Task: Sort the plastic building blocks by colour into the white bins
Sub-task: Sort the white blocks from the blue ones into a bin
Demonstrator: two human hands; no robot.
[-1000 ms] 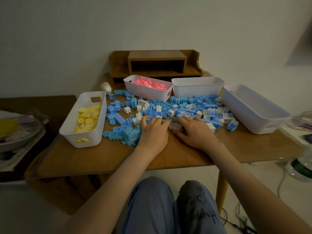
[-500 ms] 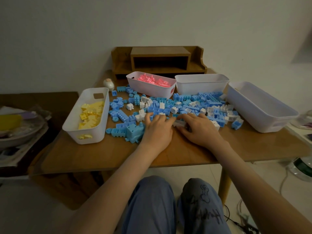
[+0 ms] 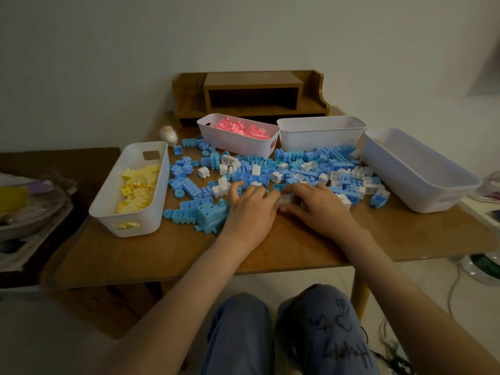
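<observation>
- The blue and white blocks [image 3: 297,169] lie loose in a wide pile on the table [image 3: 270,253], just beyond the fingertips of both hands and spreading out to either side of them.
- The left hand [image 3: 249,212] and the right hand [image 3: 322,209] lie palm down, side by side, at the pile's near edge.
- Their bent fingers meet at a pale block [image 3: 285,198] between them. It is blurred, so I cannot tell whether either hand grips it.
- A large blue piece [image 3: 209,215] sits just left of the left hand.
- Further left stands a white bin [image 3: 130,223] holding yellow blocks [image 3: 138,185].
- Beyond the left hand, past the pile, a second bin [image 3: 238,143] holds pink blocks [image 3: 243,128].
- A third bin [image 3: 319,139] stands beyond the right hand, and a fourth bin [image 3: 405,180] stands to its right.
- A wooden shelf unit [image 3: 251,96] stands behind the bins, against the wall.
</observation>
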